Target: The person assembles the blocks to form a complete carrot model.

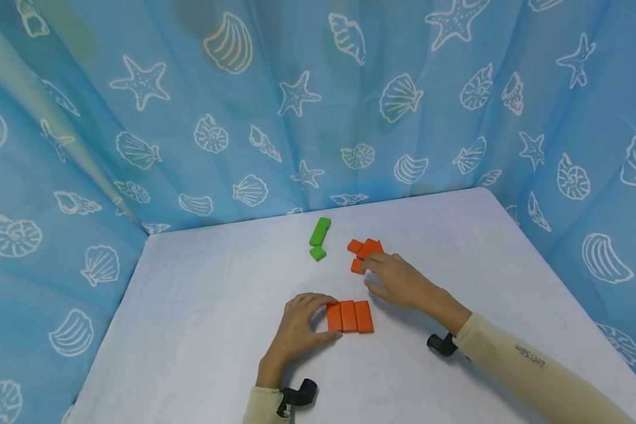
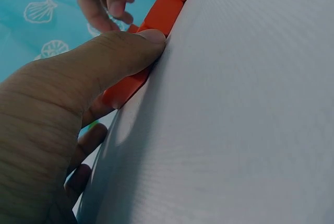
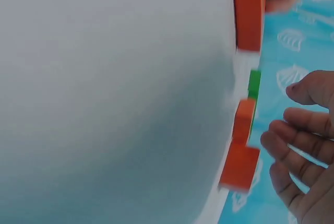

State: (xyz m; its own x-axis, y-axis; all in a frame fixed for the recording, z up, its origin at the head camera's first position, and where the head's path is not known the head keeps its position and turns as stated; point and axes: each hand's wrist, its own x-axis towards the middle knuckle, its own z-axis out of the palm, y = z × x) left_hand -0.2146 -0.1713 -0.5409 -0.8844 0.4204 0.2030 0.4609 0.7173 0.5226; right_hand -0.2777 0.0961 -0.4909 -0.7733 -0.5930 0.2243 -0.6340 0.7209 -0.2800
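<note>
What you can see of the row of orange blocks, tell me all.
The row of orange blocks is three flat, smooth oblong pieces side by side, long edges together, ends roughly level. They look like painted wood or plastic; which, I can't tell. The row lies flat on the white tabletop. The left hand grips its left end, thumb at the near edge and fingers at the far edge.

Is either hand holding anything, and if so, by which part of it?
The left hand pinches the leftmost orange block by its near and far ends, thumb at the near one. The right hand holds nothing.
</note>
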